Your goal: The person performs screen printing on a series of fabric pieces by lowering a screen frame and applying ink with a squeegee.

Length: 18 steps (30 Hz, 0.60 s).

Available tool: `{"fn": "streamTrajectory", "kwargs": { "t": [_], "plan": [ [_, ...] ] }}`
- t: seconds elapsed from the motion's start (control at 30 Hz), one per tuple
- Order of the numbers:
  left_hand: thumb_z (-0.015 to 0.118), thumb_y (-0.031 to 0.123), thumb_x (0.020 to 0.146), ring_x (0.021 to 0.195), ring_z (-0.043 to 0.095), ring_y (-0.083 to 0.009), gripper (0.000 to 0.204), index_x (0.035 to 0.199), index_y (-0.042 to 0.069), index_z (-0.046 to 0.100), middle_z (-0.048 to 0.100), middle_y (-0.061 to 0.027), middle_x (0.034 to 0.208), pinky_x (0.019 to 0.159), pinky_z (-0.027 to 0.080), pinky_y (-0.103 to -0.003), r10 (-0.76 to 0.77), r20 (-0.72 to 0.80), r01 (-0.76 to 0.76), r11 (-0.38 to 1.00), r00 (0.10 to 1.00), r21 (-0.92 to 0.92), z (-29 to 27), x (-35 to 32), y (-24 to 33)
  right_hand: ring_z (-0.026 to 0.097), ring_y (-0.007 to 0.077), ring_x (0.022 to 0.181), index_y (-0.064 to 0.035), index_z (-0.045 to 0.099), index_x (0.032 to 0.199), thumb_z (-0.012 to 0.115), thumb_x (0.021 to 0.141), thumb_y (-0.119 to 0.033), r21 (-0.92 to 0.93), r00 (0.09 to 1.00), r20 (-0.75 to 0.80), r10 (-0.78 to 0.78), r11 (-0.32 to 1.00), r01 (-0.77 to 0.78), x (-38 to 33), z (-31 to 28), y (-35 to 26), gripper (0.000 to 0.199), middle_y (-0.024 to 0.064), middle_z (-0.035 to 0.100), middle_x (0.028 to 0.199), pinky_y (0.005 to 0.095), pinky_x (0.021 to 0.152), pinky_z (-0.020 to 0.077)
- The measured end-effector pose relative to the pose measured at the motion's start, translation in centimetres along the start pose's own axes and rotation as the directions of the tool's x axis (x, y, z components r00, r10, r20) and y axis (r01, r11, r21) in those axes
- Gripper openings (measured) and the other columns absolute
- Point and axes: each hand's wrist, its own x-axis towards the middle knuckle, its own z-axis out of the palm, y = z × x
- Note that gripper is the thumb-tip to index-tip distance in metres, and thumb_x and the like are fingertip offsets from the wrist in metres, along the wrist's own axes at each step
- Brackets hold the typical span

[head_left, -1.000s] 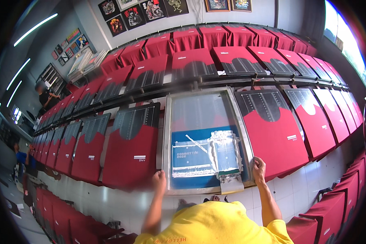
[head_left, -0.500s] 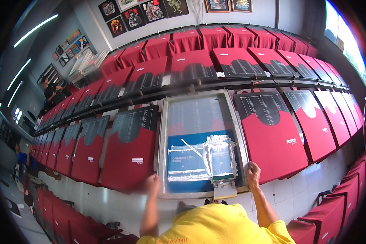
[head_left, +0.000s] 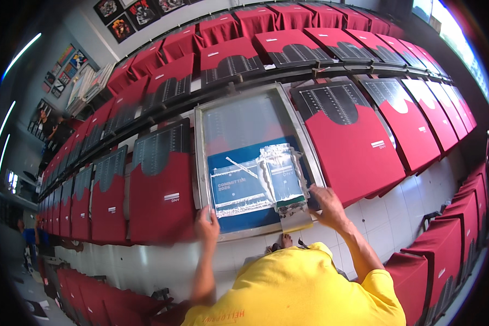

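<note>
While I leaned over the long table, the printing screen (head_left: 255, 163) lay flat in the middle of the frame, a pale metal frame around grey mesh. Its upper half was see-through, with red cloth showing beneath; its lower half was masked in blue with a white design. A squeegee (head_left: 294, 213) with a smeared blade rested on the mesh at the lower right of the blue patch, its handle reaching over the near rail.

Red shirts hemmed the screen in closely. One red shirt (head_left: 160, 190) lay just beside its left rail, another red shirt (head_left: 364, 138) just beside its right rail, and further rows filled the upper frame from left to right. The only bare surface was the white table edge (head_left: 146, 261) along the near side, between the screen and my yellow shirt (head_left: 304, 288).

My left hand (head_left: 206, 225) sat at the lower left corner of the frame, fingers curled over the near rail and closed on it. My right hand (head_left: 327, 204) was at the lower right corner, fingers spread and lying on the rail just beside the squeegee; whether it actually gripped the rail I could not tell.
</note>
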Motion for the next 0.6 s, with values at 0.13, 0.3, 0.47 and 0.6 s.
{"fn": "streamTrajectory", "kwargs": {
  "t": [0.13,0.3,0.47,0.6],
  "plan": [
    [0.059,0.012,0.095,0.109,0.066,-0.0329,0.023,0.113,0.002,0.068,0.069,-0.0178,0.113,0.092,0.052,-0.040,0.202,0.401,0.017,0.878,0.893,-0.479,1.4,-3.1,7.7,0.047,0.0265,0.130,-0.0067,0.054,0.133,0.078,0.072,-0.026,-0.154,0.933,0.304,-0.192,0.957,0.247,-1.4,0.7,-3.2,0.068,0.0070,0.053,0.139,0.0422,0.106,0.0395],
    [0.053,0.009,0.097,0.124,0.054,-0.0354,0.034,0.130,0.001,0.056,0.057,-0.0181,0.134,0.104,0.043,-0.042,0.553,0.400,-0.201,0.735,0.731,-0.648,4.6,-3.4,13.6,0.056,0.0255,0.110,-0.0055,0.060,0.114,0.077,0.066,-0.019,-0.261,0.943,0.299,-0.149,0.937,0.231,1.9,1.8,-2.6,0.052,0.0080,0.060,0.114,0.0396,0.093,0.0433],
    [0.053,0.013,0.096,0.118,0.057,-0.0324,0.037,0.132,0.002,0.053,0.060,-0.0167,0.127,0.099,0.041,-0.044,0.553,0.410,-0.359,0.812,0.725,-0.460,5.4,-3.5,14.9,0.058,0.0234,0.099,-0.0075,0.062,0.101,0.076,0.066,-0.019,-0.295,0.962,0.246,-0.121,0.936,0.193,1.8,2.0,-2.6,0.040,0.0047,0.060,0.097,0.0375,0.086,0.0419],
    [0.057,0.012,0.092,0.122,0.055,-0.0275,0.040,0.131,0.003,0.054,0.059,-0.0136,0.129,0.098,0.039,-0.043,0.574,0.419,-0.433,0.814,0.703,-0.388,4.7,-5.3,14.7,0.060,0.0218,0.098,-0.0079,0.063,0.100,0.066,0.074,-0.015,-0.293,0.960,0.144,-0.242,0.916,0.275,-0.4,3.6,-2.5,0.027,0.0036,0.064,0.101,0.0374,0.085,0.0412]
  ]
}}
